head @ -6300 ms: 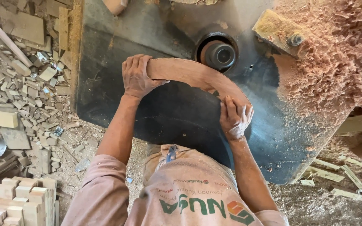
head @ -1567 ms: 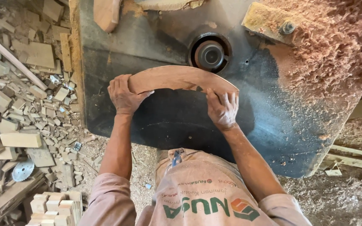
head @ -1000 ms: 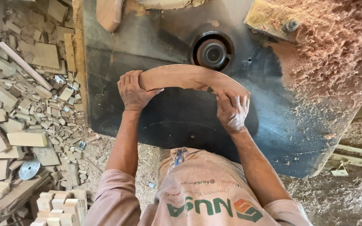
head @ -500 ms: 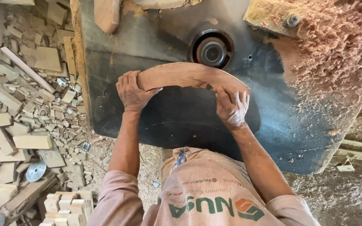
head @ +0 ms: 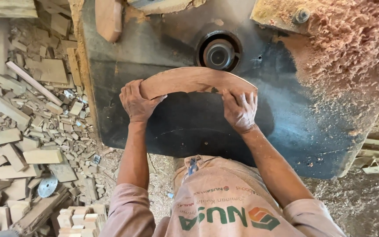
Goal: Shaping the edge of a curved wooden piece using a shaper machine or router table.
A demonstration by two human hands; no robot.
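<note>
A curved, arch-shaped piece of reddish wood [head: 194,81] lies flat on the dark metal machine table [head: 281,123]. My left hand [head: 137,102] grips its left end, fingers wrapped over the edge. My right hand [head: 241,109] presses down on its right end with the fingers spread. The round spindle cutter [head: 218,53] sits in its hole just beyond the top edge of the wood, close to the middle of the arch.
A heap of reddish sawdust [head: 352,48] covers the table's far right. Wood offcuts and blocks [head: 27,118] litter the floor on the left, with a small circular saw blade [head: 47,186] among them. Another wood piece [head: 108,17] lies at the table's far left.
The wood has shifted slightly along the cutter, and both hands have moved with it. The grip on each end is unchanged.
</note>
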